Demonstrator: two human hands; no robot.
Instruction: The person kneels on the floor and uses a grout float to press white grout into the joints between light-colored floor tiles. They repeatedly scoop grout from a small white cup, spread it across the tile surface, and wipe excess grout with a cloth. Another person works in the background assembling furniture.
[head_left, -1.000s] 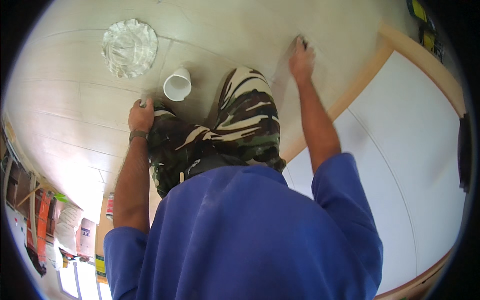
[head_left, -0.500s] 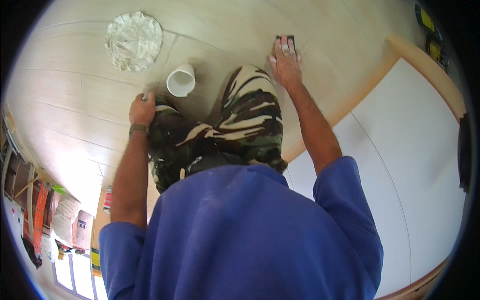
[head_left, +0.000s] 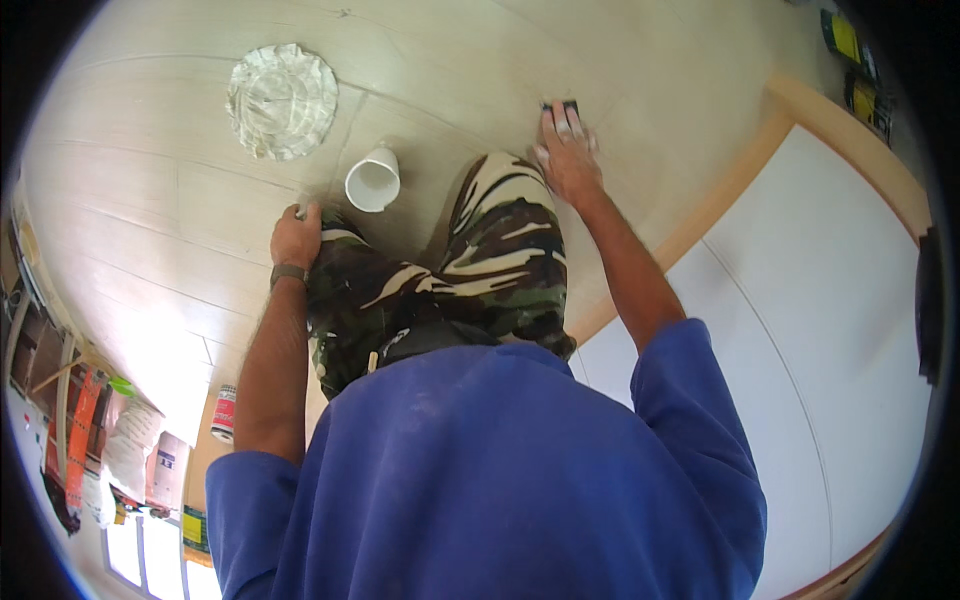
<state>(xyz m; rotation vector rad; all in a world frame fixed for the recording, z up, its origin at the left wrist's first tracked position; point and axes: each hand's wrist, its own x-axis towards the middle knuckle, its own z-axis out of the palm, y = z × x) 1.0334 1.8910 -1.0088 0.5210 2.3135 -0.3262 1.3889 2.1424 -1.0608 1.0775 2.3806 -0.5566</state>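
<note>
The cup (head_left: 386, 163) looks like smooth plastic. The round, crinkled sheet (head_left: 282, 102) has a faint sheen; film or cloth, I cannot tell. The floor tiles (head_left: 450, 60) look smooth and satiny. The hand-held block (head_left: 571, 106) looks matt. T-shirt (head_left: 480, 470) and camouflage trousers (head_left: 500, 240) are matt cloth; the white panel (head_left: 760, 300) is smooth, its trim (head_left: 690, 235) wood-toned.

dark block (head_left: 571, 105) mostly hidden by right hand (head_left: 571, 160), blue shirt (head_left: 490, 480) cut off (lower edge)
</note>
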